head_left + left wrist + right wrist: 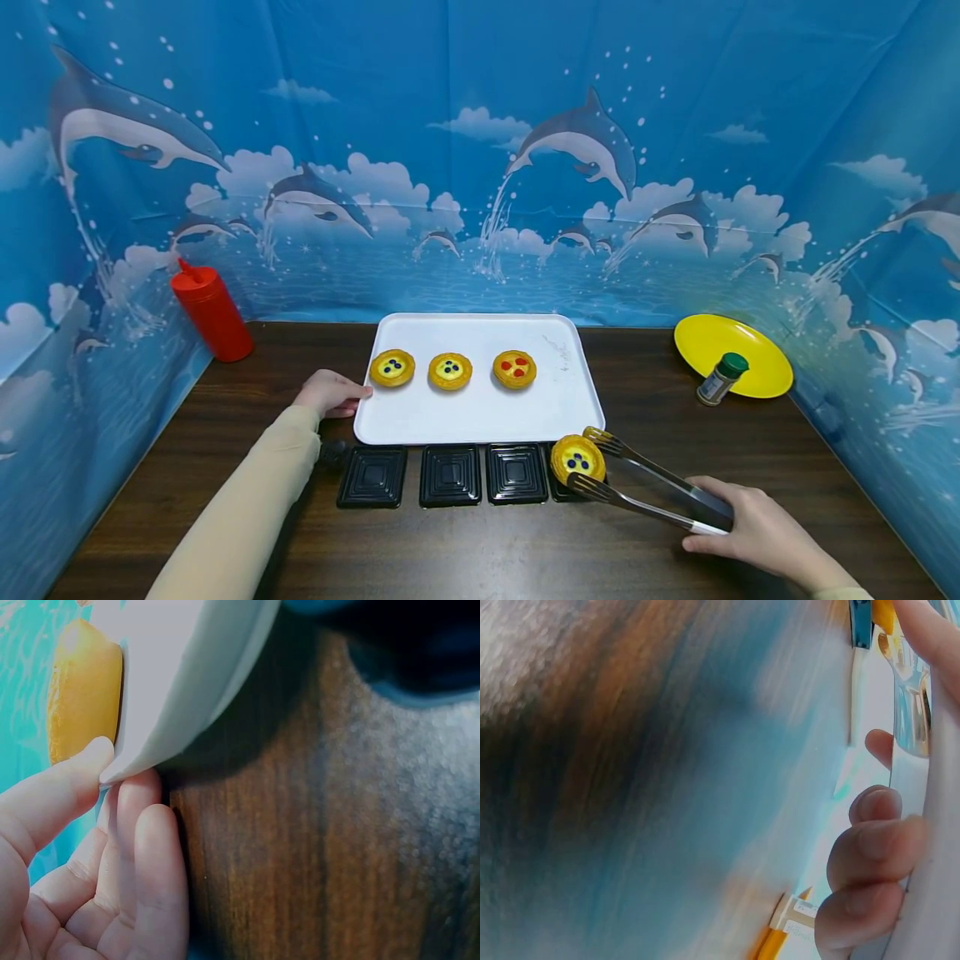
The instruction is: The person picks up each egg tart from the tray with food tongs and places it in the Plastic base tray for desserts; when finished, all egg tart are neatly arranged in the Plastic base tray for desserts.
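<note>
My left hand [330,393] pinches the left rim of a white tray [472,421], thumb on top and fingers beneath, as the left wrist view shows. On the tray sit two blueberry-topped egg tarts, one at the left [392,367] and one in the middle [450,371], plus a tart with red pieces [514,369]. My right hand [757,529] grips metal tongs [648,503]. Their tips lie on either side of another blueberry tart [577,460], which is over the rightmost black square dish; whether it rests there I cannot tell.
More black square dishes [372,477] line the tray's front edge. A red squeeze bottle [212,310] stands at the back left. At the back right are a yellow plate [765,367] and a green-lidded spice jar [722,379]. A dolphin-print curtain [480,192] surrounds the table.
</note>
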Available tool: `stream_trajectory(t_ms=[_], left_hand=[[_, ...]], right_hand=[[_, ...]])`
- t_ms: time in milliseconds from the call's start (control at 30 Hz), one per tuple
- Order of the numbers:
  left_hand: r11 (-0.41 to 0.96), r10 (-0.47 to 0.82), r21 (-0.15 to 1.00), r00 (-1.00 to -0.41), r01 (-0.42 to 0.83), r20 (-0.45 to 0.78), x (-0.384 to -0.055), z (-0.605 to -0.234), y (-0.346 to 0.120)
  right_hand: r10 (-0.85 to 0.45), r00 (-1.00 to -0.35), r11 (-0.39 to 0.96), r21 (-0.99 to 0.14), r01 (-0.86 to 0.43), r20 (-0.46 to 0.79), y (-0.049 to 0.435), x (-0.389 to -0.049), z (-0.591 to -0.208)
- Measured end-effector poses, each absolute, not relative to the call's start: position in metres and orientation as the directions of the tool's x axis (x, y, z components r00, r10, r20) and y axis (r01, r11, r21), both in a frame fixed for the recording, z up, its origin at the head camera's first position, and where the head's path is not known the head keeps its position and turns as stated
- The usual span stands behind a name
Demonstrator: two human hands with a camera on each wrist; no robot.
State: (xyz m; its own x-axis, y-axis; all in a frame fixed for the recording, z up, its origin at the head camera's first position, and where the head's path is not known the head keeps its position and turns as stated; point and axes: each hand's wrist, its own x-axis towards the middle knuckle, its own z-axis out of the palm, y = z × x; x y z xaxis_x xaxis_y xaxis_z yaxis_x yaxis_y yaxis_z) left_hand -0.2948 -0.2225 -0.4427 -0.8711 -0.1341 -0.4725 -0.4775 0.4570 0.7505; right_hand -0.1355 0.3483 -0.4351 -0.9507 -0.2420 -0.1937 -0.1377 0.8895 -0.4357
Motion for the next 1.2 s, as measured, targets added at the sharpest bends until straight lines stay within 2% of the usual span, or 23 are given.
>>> stream_trajectory(t_ms=[367,700,1200], left_hand=[[0.455,-0.138,0.750,-0.870,-0.481,-0.473,-0.295,-0.443,-0.224],[0.448,-0.137,0.753,-0.869,-0.482,-0.476,-0.298,-0.445,-0.224],[0.446,-0.145,0.753,-0.869,-0.485,-0.474,-0.297,-0.445,-0.222]], right_hand=[[-0.225,-0.963,0.895,-0.422,-0.145,-0.147,0.343,-0.135,-0.427],[-0.172,-0.979,0.917,-0.380,-0.120,-0.108,0.335,-0.149,-0.421],[-0.203,-0.977,0.900,-0.405,-0.161,-0.064,0.319,-0.201,-0.424]])
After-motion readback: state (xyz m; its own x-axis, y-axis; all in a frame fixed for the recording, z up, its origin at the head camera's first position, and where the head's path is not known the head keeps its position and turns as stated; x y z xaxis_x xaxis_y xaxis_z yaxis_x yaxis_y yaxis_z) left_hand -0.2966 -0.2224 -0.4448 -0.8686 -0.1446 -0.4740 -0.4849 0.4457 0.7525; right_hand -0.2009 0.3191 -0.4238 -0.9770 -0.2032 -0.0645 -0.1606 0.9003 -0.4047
